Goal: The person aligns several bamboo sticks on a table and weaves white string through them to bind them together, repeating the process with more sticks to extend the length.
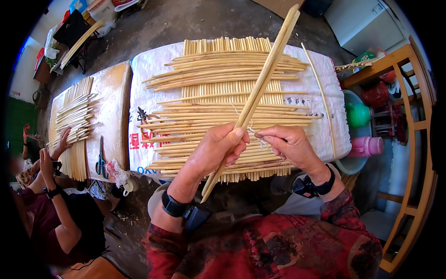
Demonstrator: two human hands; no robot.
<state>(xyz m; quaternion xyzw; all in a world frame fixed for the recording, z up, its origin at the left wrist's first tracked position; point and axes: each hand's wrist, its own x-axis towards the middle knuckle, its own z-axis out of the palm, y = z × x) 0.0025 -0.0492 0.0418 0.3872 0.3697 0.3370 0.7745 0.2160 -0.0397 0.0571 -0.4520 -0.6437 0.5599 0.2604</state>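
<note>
Scissors (101, 162) lie on L bench (115, 97); big red print (135, 139) on white sheet (141, 79), near L; L hand (222, 146) clenched round stick bundle (263, 76) over loose sticks (274, 115), prob. to steady it; R hand (292, 144) pinches white string (251, 127) just R of bundle, prob. for tension; smaller blk writing (295, 100) farther R.

Two hands (217, 148) over the big table (341, 135) — dozens of sticks (195, 122) on it — one pair of scissors (101, 156) left of it!
</note>
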